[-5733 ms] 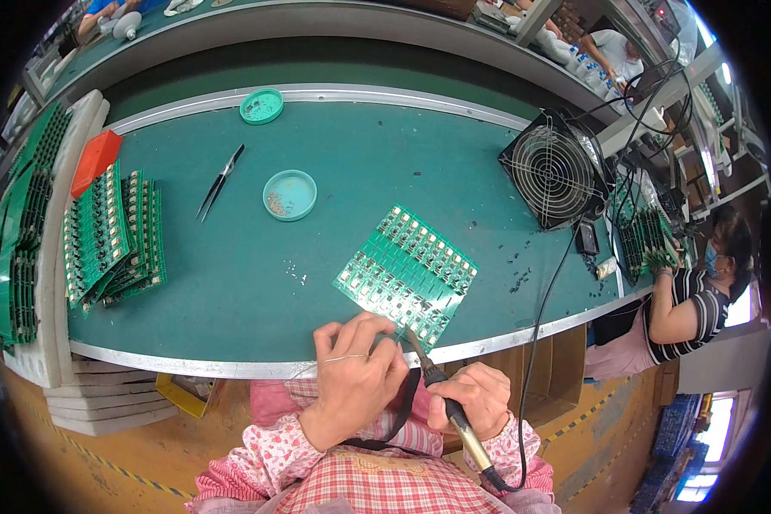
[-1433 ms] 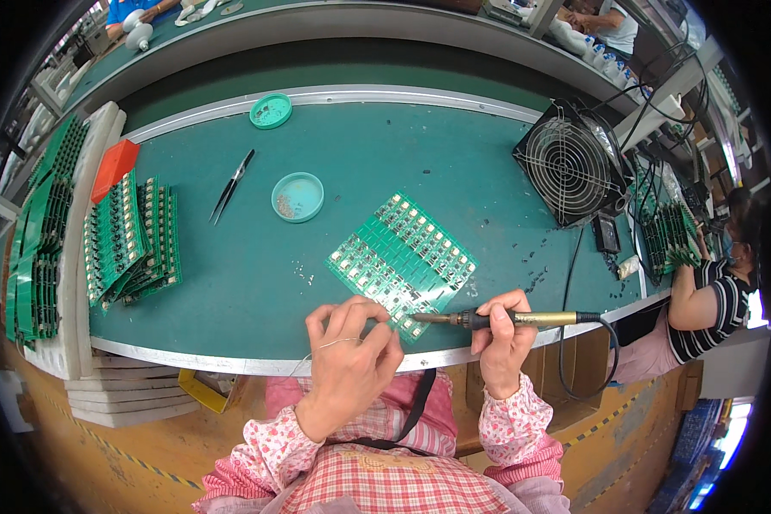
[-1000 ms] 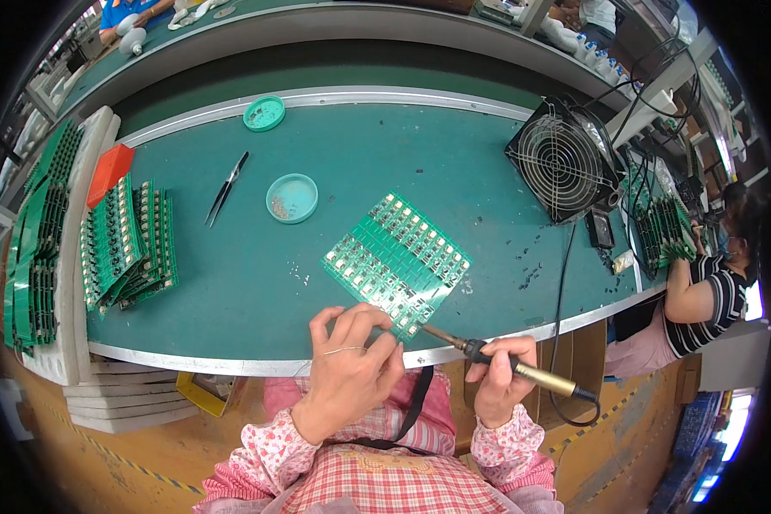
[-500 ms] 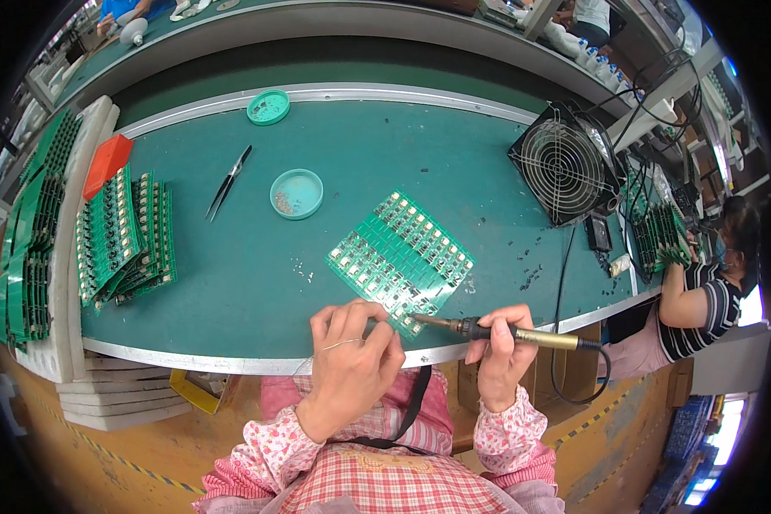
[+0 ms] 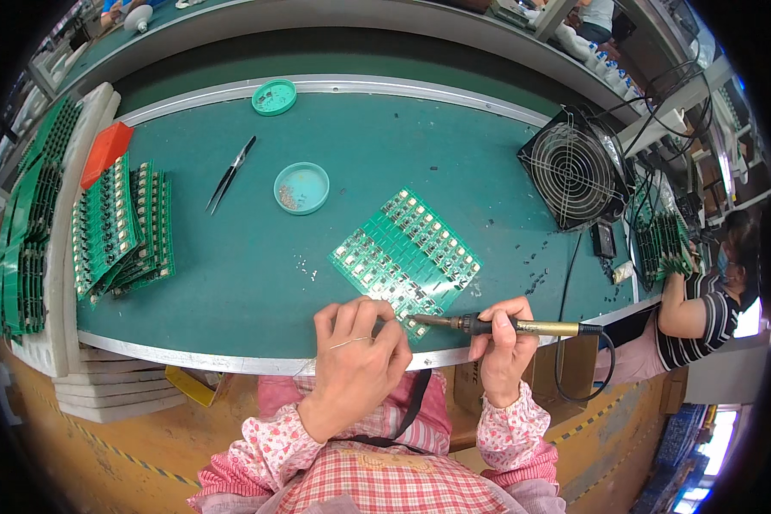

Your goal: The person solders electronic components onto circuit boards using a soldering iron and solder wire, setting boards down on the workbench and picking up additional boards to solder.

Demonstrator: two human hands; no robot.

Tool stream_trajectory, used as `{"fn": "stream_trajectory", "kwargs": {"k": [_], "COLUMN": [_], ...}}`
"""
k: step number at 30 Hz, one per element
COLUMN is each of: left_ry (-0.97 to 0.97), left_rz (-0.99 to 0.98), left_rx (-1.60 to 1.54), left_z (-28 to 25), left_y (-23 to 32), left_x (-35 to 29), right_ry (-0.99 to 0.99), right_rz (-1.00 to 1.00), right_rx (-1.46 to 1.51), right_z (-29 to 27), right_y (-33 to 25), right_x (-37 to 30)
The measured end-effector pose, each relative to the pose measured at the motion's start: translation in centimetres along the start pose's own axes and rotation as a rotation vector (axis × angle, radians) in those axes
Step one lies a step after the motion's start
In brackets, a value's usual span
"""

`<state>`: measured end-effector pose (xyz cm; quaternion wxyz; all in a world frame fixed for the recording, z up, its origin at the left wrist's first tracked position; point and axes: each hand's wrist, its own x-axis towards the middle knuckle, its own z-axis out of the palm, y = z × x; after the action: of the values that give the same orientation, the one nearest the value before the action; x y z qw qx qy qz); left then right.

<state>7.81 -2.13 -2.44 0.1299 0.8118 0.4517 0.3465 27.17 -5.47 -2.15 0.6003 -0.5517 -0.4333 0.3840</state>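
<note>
Swinging level again, my soldering iron (image 5: 497, 325), gripped in my right hand (image 5: 504, 349), touches the green circuit panel (image 5: 405, 252) at the bench's near edge; left hand (image 5: 357, 355) pinches solder wire.

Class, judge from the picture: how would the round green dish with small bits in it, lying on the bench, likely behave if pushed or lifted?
The round green dish looks shallow and thin, so probably light. Flat on the green mat, it would likely slide rather than roll. Its low rim suggests the loose bits could spill if tilted.
</note>
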Motion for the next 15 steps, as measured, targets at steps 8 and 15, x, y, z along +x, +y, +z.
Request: {"fn": "stream_trajectory", "kwargs": {"k": [8,15], "left_ry": [0.007,-0.044], "left_rz": [0.011,0.053], "left_rx": [-0.060,-0.054], "left_z": [-0.1,-0.3], "left_y": [-0.2,-0.3], "left_x": [-0.5,-0.6], "right_ry": [0.087,0.153], "right_rz": [-0.057,-0.143], "right_rx": [-0.010,-0.115], "right_z": [-0.9,-0.2], "right_y": [-0.4,-1.1], "right_x": [-1.1,-4.3]}}
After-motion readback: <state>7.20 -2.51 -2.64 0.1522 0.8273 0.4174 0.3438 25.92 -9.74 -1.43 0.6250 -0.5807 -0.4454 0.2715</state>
